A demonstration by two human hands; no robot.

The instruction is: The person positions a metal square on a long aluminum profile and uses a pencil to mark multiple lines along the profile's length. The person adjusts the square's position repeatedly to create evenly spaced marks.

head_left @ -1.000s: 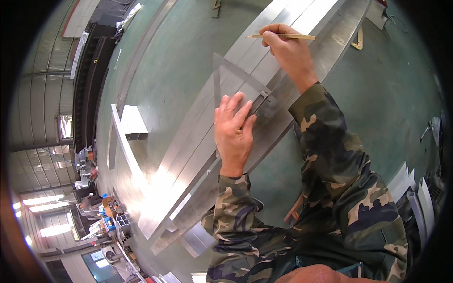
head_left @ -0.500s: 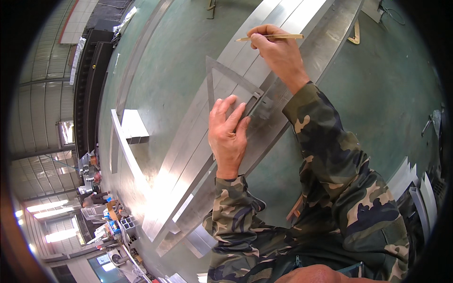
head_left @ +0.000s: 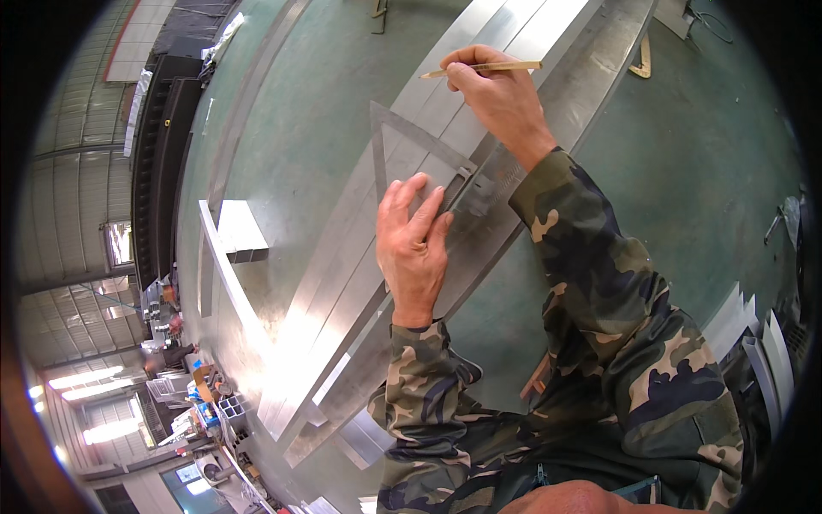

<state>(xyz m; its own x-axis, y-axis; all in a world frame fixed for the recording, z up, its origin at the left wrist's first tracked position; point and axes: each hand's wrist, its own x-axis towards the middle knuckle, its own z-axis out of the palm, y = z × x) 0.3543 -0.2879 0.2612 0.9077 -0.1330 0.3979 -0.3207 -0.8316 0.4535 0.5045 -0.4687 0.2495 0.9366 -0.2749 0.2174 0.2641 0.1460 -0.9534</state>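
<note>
My left hand (head_left: 413,244) holds a grey metal triangle square (head_left: 424,140) down on a long silvery metal piece (head_left: 338,248), thumb and fingers bent over its lower part. The palm and fingers hide some of the square. Farther up the same piece, my right hand (head_left: 507,107) pinches a yellowish pencil (head_left: 518,66). The pencil lies nearly level, its tip pointing left, beyond the square's top corner. Whether the tip touches the metal I cannot tell. Lengthwise lines run along the metal piece, and a lower metal surface (head_left: 591,64) lies along its right side.
A white angled metal part (head_left: 241,227) stands at left. Pale metal strips (head_left: 766,360) lean at lower right. A yellow tool-like piece (head_left: 642,60) lies on the green floor at upper right. Cluttered shelves and boxes (head_left: 205,403) fill the lower left.
My right hand and the pencil have shifted slightly left. My left hand and the square stay nearly in place on the metal.
</note>
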